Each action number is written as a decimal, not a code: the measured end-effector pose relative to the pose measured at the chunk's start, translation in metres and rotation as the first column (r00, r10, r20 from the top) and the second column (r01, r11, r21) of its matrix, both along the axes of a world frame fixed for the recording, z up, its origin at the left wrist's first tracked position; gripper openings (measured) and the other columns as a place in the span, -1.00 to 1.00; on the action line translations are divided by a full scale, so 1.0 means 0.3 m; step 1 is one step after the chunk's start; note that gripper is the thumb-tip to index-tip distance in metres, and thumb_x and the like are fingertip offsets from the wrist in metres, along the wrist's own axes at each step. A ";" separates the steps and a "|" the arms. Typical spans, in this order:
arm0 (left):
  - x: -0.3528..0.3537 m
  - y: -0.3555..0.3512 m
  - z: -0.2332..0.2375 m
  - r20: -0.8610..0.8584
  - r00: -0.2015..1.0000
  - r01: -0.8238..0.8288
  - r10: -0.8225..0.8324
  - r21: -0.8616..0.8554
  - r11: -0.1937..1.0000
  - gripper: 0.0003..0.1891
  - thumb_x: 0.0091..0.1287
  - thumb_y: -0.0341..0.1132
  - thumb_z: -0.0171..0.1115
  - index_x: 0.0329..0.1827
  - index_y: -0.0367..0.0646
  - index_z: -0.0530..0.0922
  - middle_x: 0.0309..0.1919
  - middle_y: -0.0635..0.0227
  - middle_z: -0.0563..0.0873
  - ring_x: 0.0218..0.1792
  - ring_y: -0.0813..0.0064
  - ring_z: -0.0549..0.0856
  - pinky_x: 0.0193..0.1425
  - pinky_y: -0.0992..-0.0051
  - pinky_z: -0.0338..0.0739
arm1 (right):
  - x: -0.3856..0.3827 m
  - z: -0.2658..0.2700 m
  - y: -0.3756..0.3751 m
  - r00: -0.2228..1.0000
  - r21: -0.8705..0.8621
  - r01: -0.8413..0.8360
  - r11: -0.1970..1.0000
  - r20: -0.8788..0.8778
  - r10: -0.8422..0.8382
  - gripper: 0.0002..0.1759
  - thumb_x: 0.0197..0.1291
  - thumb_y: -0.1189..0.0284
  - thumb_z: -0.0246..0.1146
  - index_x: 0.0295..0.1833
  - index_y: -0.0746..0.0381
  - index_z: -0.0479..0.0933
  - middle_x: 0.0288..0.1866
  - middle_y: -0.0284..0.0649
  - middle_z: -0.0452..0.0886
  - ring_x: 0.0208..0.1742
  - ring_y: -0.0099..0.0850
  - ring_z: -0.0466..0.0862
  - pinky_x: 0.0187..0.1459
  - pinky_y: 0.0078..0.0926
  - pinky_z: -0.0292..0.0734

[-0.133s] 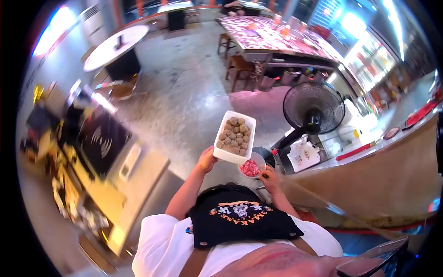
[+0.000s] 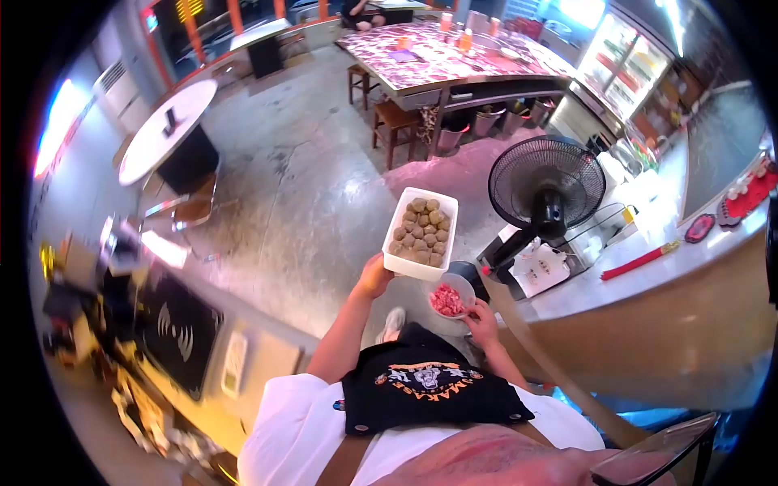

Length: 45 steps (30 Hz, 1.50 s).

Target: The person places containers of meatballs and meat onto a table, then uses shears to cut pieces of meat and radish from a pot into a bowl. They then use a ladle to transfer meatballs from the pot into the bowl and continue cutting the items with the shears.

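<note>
My left hand [image 2: 375, 277] grips the near left corner of a white rectangular tub [image 2: 412, 266], held out in front of me and tilted so its inside shows. Brown meatballs [image 2: 420, 232] fill it. Lower and to the right, my right hand [image 2: 482, 321] is closed on the rim of a small round clear bowl [image 2: 465, 287] containing chopped pinkish-red meat [image 2: 446, 300]. The bowl's upper edge sits close under the tub's near right corner. Both containers are up off the floor, over the area before my black apron [image 2: 438, 397].
A black fan [image 2: 548, 190] stands right of the tub, beside a counter [image 2: 567, 304] with a red-handled brush-like item [image 2: 640, 261]. Left is a worktop [image 2: 267, 364] with a black panel [image 2: 182, 332]. Stools [image 2: 395, 118] and a patterned table [image 2: 429, 61] are ahead; a person [image 2: 362, 14] sits beyond.
The view has swung to the right, so tables and fan sit further left or lower in it. A shoe now shows below the tub. Both hands keep their holds.
</note>
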<state>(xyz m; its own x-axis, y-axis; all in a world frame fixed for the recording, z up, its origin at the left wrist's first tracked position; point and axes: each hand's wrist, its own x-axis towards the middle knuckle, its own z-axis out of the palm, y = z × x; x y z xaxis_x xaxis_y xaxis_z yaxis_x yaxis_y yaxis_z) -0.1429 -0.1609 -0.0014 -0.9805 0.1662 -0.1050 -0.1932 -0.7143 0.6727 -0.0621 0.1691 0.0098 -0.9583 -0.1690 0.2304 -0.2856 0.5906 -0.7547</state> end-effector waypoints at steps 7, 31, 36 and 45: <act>-0.500 -0.271 -0.141 0.158 0.980 0.149 -0.123 -0.163 0.975 -0.46 0.36 -0.01 0.15 0.32 -0.11 0.48 0.19 0.32 0.64 0.17 0.35 0.63 0.24 0.26 0.52 | -0.354 -0.322 -0.385 0.975 -0.088 0.183 0.979 0.144 -0.169 -0.74 0.01 0.43 0.49 -0.18 0.23 0.64 0.15 -0.12 0.59 0.06 -0.22 0.65 0.02 -0.38 0.58; -3.081 -0.126 0.058 0.119 0.932 0.359 -0.342 -0.189 0.914 -0.60 0.46 -0.10 0.04 0.20 -0.13 0.54 0.09 0.36 0.68 0.11 0.42 0.62 0.19 0.26 0.49 | -2.325 -0.323 -0.294 0.524 -0.277 0.849 0.449 0.342 -0.780 -0.79 0.14 0.57 0.37 -0.14 0.38 0.54 -0.09 -0.18 0.55 -0.20 -0.36 0.69 -0.12 -0.50 0.57; -3.567 0.171 0.062 0.138 0.952 0.291 -0.272 -0.144 0.946 -0.62 0.46 -0.20 0.03 0.23 -0.18 0.50 0.09 0.28 0.67 0.12 0.36 0.62 0.21 0.26 0.49 | -2.768 -0.310 0.034 0.527 -0.210 0.847 0.489 0.213 -0.823 -0.82 0.19 0.52 0.38 -0.17 0.36 0.54 -0.13 -0.17 0.61 -0.18 -0.46 0.67 -0.13 -0.51 0.57; -4.044 0.635 -0.120 0.296 0.954 0.074 -0.050 -0.071 0.995 -0.58 0.50 -0.23 -0.08 0.29 -0.32 0.42 0.17 0.13 0.61 0.16 0.26 0.64 0.31 0.22 0.51 | -4.301 -0.169 0.866 0.855 -0.011 0.517 0.856 -0.031 -0.517 -0.72 0.12 0.35 0.42 -0.20 0.33 0.58 -0.15 -0.04 0.59 -0.18 -0.13 0.64 -0.12 -0.29 0.56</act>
<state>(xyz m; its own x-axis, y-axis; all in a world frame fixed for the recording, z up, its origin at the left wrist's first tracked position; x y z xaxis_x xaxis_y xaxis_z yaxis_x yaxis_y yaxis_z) -1.3562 0.0295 -0.0374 -0.8924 0.2050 -0.4021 -0.4329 -0.6406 0.6342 -1.3524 0.4291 -0.0410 -0.8998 0.3491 0.2618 0.0368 0.6584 -0.7517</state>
